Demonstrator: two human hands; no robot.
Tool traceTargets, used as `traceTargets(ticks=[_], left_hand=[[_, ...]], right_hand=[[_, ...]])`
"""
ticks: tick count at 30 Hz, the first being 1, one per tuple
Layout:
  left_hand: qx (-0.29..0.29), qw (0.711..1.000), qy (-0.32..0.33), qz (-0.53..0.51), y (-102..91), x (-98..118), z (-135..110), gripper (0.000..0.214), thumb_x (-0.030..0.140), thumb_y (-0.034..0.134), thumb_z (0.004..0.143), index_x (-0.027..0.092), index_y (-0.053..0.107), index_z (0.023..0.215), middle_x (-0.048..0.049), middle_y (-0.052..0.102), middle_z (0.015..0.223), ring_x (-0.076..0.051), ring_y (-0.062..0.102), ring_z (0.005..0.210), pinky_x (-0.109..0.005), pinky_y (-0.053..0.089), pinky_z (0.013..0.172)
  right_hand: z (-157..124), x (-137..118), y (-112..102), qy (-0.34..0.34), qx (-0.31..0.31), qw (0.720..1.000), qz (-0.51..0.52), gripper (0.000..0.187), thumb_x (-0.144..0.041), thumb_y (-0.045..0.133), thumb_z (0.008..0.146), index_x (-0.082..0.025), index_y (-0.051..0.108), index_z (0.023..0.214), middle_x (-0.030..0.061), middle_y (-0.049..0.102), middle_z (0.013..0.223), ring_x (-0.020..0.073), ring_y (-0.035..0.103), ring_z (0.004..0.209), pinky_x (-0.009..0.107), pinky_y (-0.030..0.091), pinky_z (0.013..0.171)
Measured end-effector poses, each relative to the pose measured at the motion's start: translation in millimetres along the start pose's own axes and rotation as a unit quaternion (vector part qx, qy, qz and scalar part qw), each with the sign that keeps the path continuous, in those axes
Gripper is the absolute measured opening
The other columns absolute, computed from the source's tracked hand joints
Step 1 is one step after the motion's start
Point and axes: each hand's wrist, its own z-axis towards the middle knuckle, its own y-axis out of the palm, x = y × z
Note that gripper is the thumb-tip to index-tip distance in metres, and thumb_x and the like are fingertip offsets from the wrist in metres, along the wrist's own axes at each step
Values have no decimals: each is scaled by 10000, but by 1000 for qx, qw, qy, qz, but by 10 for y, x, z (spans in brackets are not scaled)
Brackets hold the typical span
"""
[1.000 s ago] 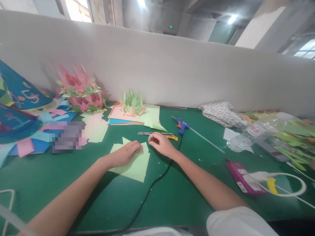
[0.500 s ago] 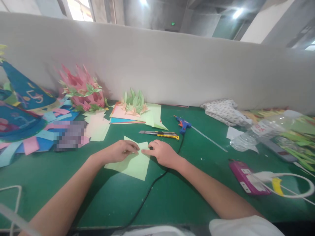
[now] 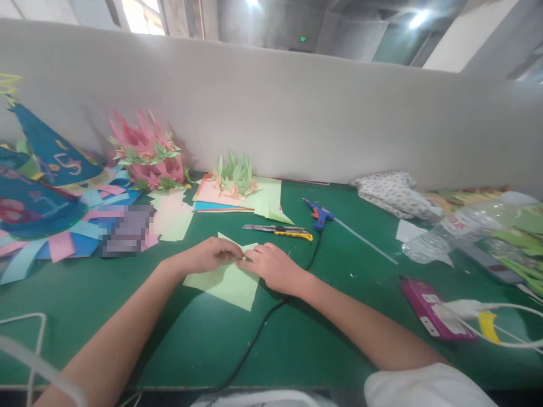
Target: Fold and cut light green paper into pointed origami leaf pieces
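A stack of light green paper sheets (image 3: 224, 282) lies on the green table (image 3: 297, 339) in front of me. My left hand (image 3: 207, 255) rests on the stack's far part, fingers curled and pinching the top sheet's edge. My right hand (image 3: 271, 265) meets it from the right, fingertips pinched on the same edge near the sheet's far corner. The two hands touch at their fingertips.
A yellow utility knife (image 3: 278, 230) and a blue glue gun (image 3: 319, 215) with its black cord (image 3: 258, 333) lie just beyond. Pink and green paper flowers (image 3: 146, 155), coloured sheets (image 3: 237, 198), blue cones (image 3: 46, 158) sit left. A plastic bottle (image 3: 458, 229), pink phone (image 3: 436, 311), cloth (image 3: 390, 192) are right.
My right hand has moved left from beside the knife onto the green paper. Both hands have closed together on the top sheet's far edge.
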Motion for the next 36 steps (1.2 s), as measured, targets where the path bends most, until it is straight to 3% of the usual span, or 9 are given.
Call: traceTargets(ticks=[9, 16, 20, 22, 25, 27, 29, 32, 36], left_hand=[[2, 994, -39, -99, 14, -48, 30, 509, -12, 330, 630, 164, 654, 980, -36, 671, 1006, -147, 613, 849, -267, 487, 773], [3, 996, -50, -74, 0, -23, 32, 441, 36, 359, 688, 179, 661, 976, -19, 680, 990, -159, 606, 879, -258, 475, 777], [27, 998, -53, -35, 46, -14, 30, 360, 73, 378, 741, 170, 662, 939, -28, 684, 953, -163, 606, 848, -259, 469, 750], [43, 998, -38, 9, 77, 7, 29, 304, 96, 399, 762, 169, 660, 900, -35, 679, 929, -168, 598, 830, -269, 461, 740], [82, 994, -20, 67, 127, 58, 30, 223, 159, 428, 807, 188, 638, 877, -38, 656, 920, -184, 572, 877, -311, 440, 799], [116, 989, -20, 86, 162, 85, 31, 179, 246, 483, 818, 197, 603, 941, -55, 620, 991, -210, 536, 967, -356, 415, 866], [137, 985, -32, 97, 194, 92, 32, 308, 338, 545, 797, 203, 535, 1073, -80, 554, 1113, -240, 485, 1059, -395, 395, 904], [129, 985, -51, 106, 231, 73, 29, 484, 404, 567, 783, 215, 423, 1205, -97, 479, 1214, -264, 432, 1128, -428, 378, 925], [117, 987, -56, 95, 242, 63, 20, 445, 370, 542, 807, 220, 407, 1204, -87, 493, 1165, -247, 466, 1073, -409, 410, 889]], right_hand=[[160, -39, 53, -17, -4, 1000, -9, 362, -134, 454, 824, -232, 500, 1170, 68, 539, 968, 192, 455, 805, 299, 322, 613], [265, -182, 95, -42, 16, 999, 6, 468, -131, 459, 818, -324, 440, 1244, 44, 535, 967, 209, 460, 908, 255, 308, 537], [255, -104, 52, -66, 31, 996, 41, 498, -124, 455, 817, -342, 425, 1264, 32, 542, 934, 182, 479, 830, 263, 351, 587], [167, 37, 6, -19, 66, 996, 65, 440, -101, 427, 820, -284, 478, 1217, 43, 556, 946, 183, 486, 833, 291, 382, 675], [-60, 333, -36, 128, 156, 975, 92, 326, -72, 376, 829, -181, 539, 1089, 91, 552, 1029, 216, 478, 957, 345, 389, 811], [-233, 530, -14, 216, 179, 957, 79, 272, -114, 385, 846, -167, 538, 1065, 114, 545, 1051, 245, 478, 974, 393, 387, 834], [-373, 679, 46, 271, 189, 942, 52, 257, -162, 407, 858, -163, 532, 1082, 132, 531, 1098, 270, 473, 1009, 423, 384, 845], [-448, 782, 165, 283, 167, 943, 43, 272, -205, 421, 876, -169, 515, 1128, 117, 561, 1081, 259, 500, 976, 411, 397, 828], [-359, 770, 280, 258, 151, 953, 58, 290, -226, 441, 885, -193, 515, 1163, 89, 590, 1046, 240, 516, 949, 388, 403, 812]])
